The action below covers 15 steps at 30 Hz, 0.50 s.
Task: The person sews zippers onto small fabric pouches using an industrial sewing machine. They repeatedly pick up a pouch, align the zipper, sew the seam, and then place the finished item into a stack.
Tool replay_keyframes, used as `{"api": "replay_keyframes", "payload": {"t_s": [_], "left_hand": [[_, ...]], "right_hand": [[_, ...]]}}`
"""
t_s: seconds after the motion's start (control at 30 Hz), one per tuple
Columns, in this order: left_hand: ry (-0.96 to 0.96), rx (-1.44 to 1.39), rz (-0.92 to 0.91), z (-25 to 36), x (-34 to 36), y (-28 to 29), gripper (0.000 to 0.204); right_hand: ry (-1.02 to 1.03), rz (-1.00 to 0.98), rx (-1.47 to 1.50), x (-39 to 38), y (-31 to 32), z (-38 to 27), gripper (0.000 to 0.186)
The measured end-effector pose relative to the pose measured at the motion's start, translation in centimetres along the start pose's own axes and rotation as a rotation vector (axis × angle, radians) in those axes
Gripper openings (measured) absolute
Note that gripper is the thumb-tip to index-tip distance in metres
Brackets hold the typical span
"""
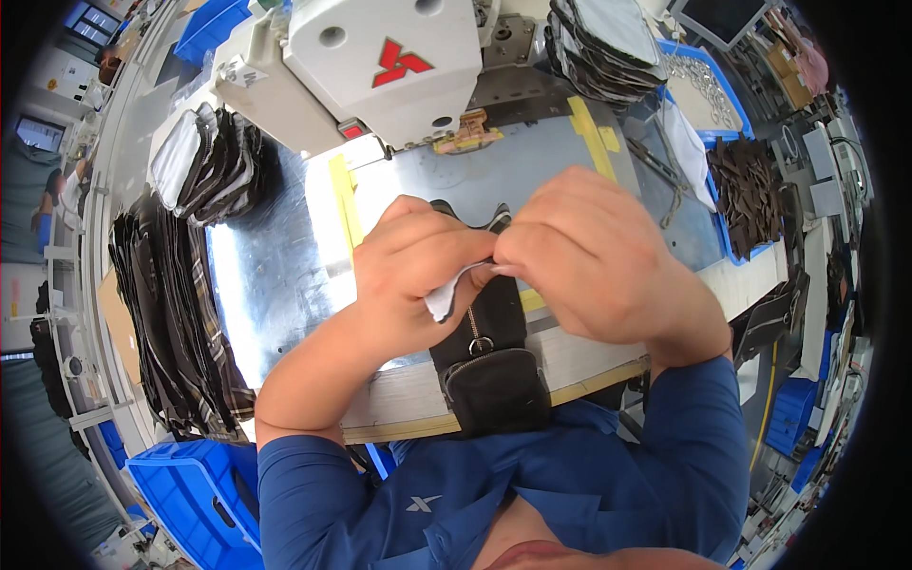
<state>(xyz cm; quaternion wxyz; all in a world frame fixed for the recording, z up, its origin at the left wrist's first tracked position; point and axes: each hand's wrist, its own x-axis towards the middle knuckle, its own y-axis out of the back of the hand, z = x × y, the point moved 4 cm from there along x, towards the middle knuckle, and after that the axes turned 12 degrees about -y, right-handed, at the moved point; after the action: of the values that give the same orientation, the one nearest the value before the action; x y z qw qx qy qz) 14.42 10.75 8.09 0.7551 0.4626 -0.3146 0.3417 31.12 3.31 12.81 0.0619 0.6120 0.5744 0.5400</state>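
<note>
My left hand (410, 271) and my right hand (591, 256) meet over the front of the machine bed. Both are closed, pinching a small piece of dark fabric with a pale lining (445, 298) between thumbs and fingers. Its middle is hidden by the fingers. Beneath them lies a black bag (498, 389) with a zipper and a metal ring, its near end over the table's front edge against my shirt. Dark fabric tips stick up just beyond the fingers; whether they belong to the bag I cannot tell.
A white industrial sewing machine (380, 71) stands just beyond my hands. Stacked dark fabric pieces (171, 313) are at the left, pale-lined stacks (608, 47) at the back. At right are scissors (657, 163), a blue tray of metal rings (703, 90) and dark strips (749, 190). A blue crate (195, 499) sits lower left.
</note>
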Motion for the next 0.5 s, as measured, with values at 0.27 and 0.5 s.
{"api": "replay_keyframes", "payload": {"t_s": [0.27,0.5], "left_hand": [[0.706,-0.345,0.169,-2.2,-1.0,-0.3,0.018],[1.022,-0.839,0.422,-7.2,-2.1,-3.2,0.026]], "right_hand": [[-0.562,-0.161,0.623,0.1,-2.9,5.8,0.023],[-0.955,-0.11,0.943,-2.7,-7.6,10.0,0.021]]}}
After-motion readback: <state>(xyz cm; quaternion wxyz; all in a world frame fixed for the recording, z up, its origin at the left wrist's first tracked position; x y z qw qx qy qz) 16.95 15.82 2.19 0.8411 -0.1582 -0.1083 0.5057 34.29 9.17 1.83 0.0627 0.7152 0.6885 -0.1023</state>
